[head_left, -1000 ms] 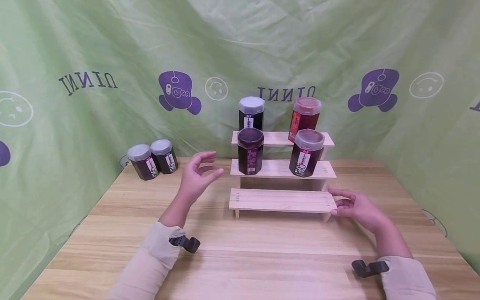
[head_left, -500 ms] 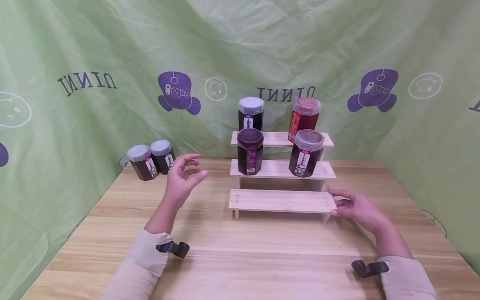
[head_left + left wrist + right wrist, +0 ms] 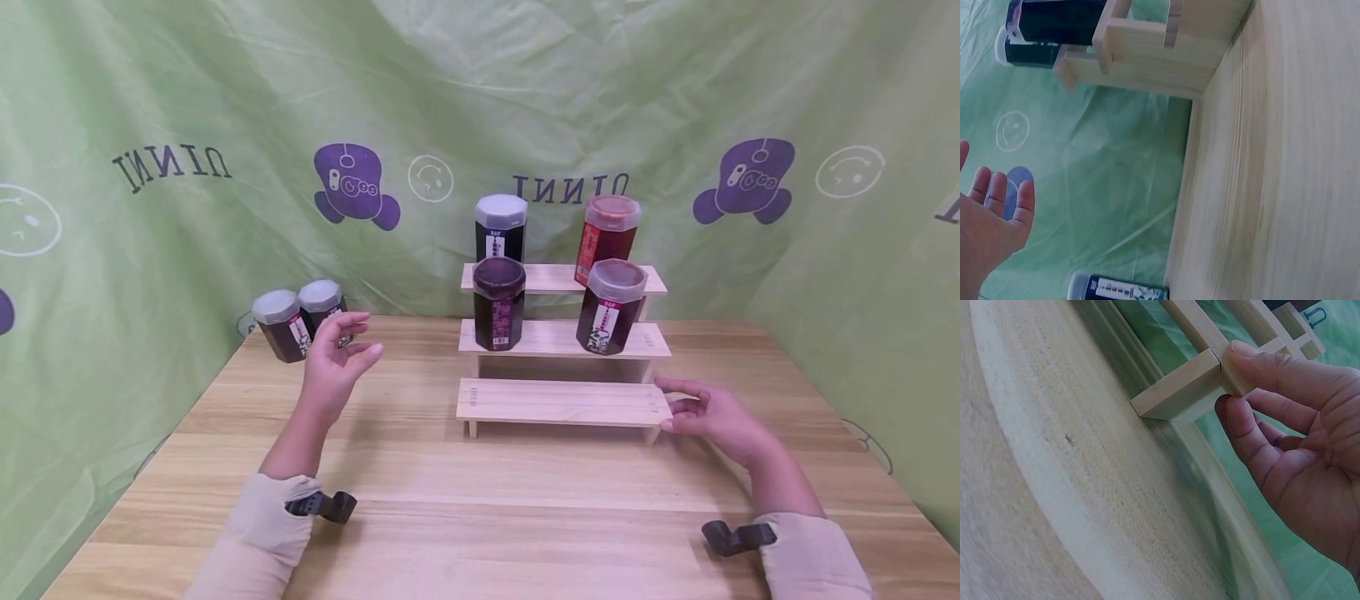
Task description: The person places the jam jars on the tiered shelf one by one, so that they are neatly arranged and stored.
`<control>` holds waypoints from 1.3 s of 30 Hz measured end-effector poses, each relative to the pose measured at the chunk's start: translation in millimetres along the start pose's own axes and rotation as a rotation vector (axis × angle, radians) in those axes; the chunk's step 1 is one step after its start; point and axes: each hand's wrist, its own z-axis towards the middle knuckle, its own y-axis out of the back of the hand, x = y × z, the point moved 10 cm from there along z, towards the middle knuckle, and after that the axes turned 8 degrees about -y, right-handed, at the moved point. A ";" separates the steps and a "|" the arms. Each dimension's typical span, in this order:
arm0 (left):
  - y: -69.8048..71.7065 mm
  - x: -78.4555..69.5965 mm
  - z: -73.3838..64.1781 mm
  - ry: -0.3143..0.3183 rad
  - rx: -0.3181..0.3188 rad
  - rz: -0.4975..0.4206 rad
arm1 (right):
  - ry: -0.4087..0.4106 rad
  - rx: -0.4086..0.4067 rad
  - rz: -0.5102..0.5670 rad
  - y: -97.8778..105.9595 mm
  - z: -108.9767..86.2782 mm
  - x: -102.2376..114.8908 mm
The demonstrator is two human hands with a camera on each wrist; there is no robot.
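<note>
In the head view my left hand (image 3: pixel 330 367) is above the table with nothing in it, its fingers loosely bent. It is nearest to two dark jars with pale lids at the left, and partly hides the right-hand jar (image 3: pixel 313 298); the left-hand jar (image 3: pixel 281 327) is beside it. My right hand (image 3: pixel 716 421) pinches the right end of the bottom board of a three-step wooden stand (image 3: pixel 562 402). In the right wrist view the thumb (image 3: pixel 1250 353) lies on one face of that board, with the index finger curled against the other.
On the middle step stand a dark purple jar (image 3: pixel 498 312) and a pale-lidded dark jar (image 3: pixel 611 308). The top step bears a white-lidded dark jar (image 3: pixel 501 225) and a red jar (image 3: pixel 609 237). A green printed curtain (image 3: pixel 480 100) surrounds the wooden table (image 3: pixel 510 517).
My left hand has moved left, away from the stand and up to the two jars, and now overlaps one of them in view. The right hand stays on the stand.
</note>
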 end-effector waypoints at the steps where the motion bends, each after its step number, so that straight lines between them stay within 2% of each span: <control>1: 2.8 -0.4 -0.3 0.003 -0.005 0.010 | 0.003 0.003 -0.003 -0.3 -0.2 0.6; 12: 34.1 1.6 -5.3 0.035 -0.061 0.048 | 0.008 0.001 -0.011 -0.2 0.2 0.3; 23: 71.1 11.9 -11.2 0.148 -0.111 0.245 | 0.024 0.011 0.005 -1.1 -0.3 1.9; 39: 110.2 33.5 -15.7 0.287 -0.149 0.336 | 0.023 0.002 -0.008 -0.2 0.7 -0.3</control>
